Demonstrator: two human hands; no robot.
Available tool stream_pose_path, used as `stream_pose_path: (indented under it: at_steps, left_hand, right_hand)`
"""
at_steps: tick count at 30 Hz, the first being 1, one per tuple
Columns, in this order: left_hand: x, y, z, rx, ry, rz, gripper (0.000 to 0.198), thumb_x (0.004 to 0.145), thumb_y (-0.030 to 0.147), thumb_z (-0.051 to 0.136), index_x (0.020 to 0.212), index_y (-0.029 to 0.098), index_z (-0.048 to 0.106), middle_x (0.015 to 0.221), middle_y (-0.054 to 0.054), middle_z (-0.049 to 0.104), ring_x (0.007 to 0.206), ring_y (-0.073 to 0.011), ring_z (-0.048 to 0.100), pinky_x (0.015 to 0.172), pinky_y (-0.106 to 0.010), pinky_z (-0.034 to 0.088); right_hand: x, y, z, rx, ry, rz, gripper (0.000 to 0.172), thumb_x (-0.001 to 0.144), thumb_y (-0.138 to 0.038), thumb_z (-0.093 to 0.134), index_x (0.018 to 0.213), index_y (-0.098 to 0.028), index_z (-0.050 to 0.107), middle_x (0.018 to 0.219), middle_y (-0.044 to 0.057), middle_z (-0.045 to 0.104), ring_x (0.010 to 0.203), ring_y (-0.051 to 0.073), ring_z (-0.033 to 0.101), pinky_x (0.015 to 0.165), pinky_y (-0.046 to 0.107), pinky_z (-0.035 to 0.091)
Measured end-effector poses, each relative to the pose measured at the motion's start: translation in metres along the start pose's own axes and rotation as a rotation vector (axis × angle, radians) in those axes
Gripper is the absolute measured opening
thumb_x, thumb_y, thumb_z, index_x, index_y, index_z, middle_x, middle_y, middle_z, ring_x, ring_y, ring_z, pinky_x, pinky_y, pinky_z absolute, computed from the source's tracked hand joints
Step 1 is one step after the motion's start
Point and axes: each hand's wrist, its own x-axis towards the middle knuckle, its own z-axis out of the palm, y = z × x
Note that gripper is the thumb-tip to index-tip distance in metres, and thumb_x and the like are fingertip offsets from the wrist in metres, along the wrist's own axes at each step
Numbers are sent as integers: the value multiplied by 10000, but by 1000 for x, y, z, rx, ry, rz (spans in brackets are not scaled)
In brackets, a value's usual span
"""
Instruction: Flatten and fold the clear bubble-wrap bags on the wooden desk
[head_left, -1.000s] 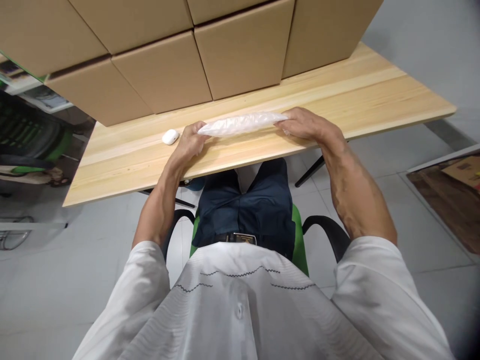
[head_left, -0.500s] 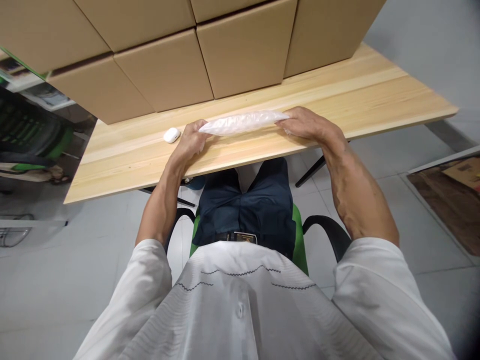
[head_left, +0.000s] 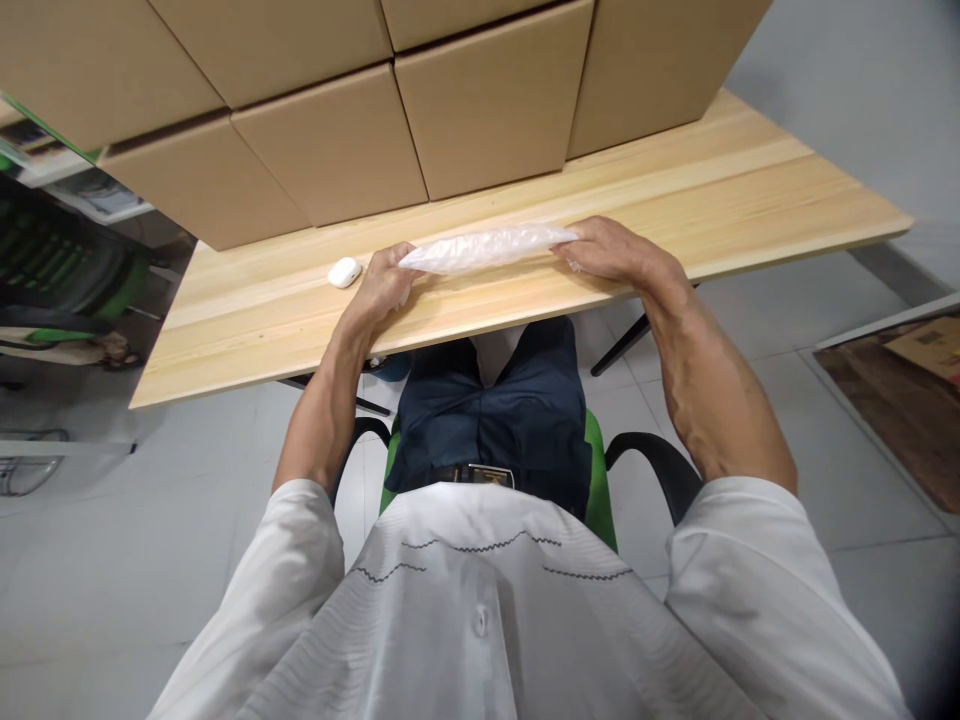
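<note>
A long clear plastic bag (head_left: 484, 247), rolled or folded into a narrow strip, lies across the middle of the wooden table (head_left: 750, 200). My left hand (head_left: 382, 285) pinches its left end with curled fingers. My right hand (head_left: 611, 250) grips the right end, fingers closed over it. Both hands rest on the tabletop with the bag stretched between them. A small white earbud case (head_left: 343, 271) sits just left of my left hand.
Several large cardboard boxes (head_left: 337, 140) are stacked along the table's far side, close behind the bag. I sit on a green chair (head_left: 596, 470) with black armrests. Grey tiled floor surrounds the table; a brown mat with cardboard (head_left: 915, 390) lies at the right.
</note>
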Motion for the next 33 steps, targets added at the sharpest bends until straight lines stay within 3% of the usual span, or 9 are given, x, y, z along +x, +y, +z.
stream_pose_path:
  at_steps: [5, 11, 19, 26, 30, 33]
  left_hand:
    - [-1, 2, 1, -20, 3, -3, 349, 1079, 612, 737, 1001, 286, 638, 699, 35, 400, 612, -153, 387, 585, -331, 341]
    - [-4, 8, 2, -113, 41, -62, 361, 1045, 411, 830, 842, 265, 569, 674, 32, 404, 582, -117, 347, 557, -290, 252]
    - [-7, 12, 3, -332, 70, -117, 389, 960, 193, 917, 806, 244, 564, 654, 45, 434, 531, -70, 322, 518, -246, 125]
    - [-8, 18, 5, -392, 107, -175, 424, 951, 74, 888, 811, 250, 528, 667, 64, 428, 542, -68, 314, 511, -235, 180]
    - [-6, 15, 5, -416, 113, -178, 350, 944, 41, 861, 823, 232, 594, 686, 50, 466, 554, -69, 350, 520, -210, 190]
    - [-5, 10, 5, -463, 150, -182, 291, 933, 68, 919, 906, 225, 675, 727, 39, 538, 579, -84, 475, 536, -196, 299]
  right_hand:
    - [1, 0, 1, -37, 3, 10, 358, 1100, -521, 589, 866, -271, 693, 941, 98, 803, 950, 354, 732, 854, 454, 571]
    - [-2, -2, 1, -24, 13, -3, 371, 1105, -538, 582, 860, -271, 663, 922, 93, 784, 938, 326, 700, 821, 408, 536]
    - [-4, -9, -3, 38, -15, 63, 308, 1062, -469, 611, 823, -276, 583, 969, 93, 762, 979, 317, 690, 884, 401, 522]
    - [-7, -11, -2, 14, 5, 84, 274, 1079, -438, 641, 936, -245, 773, 923, 73, 781, 1009, 327, 713, 900, 387, 546]
    - [-7, -10, -2, 4, 14, 72, 277, 1083, -428, 642, 924, -241, 769, 914, 81, 782, 993, 320, 701, 894, 381, 539]
    - [-6, -6, 2, -5, 35, 62, 280, 1088, -419, 619, 881, -257, 716, 936, 85, 783, 989, 312, 696, 899, 377, 534]
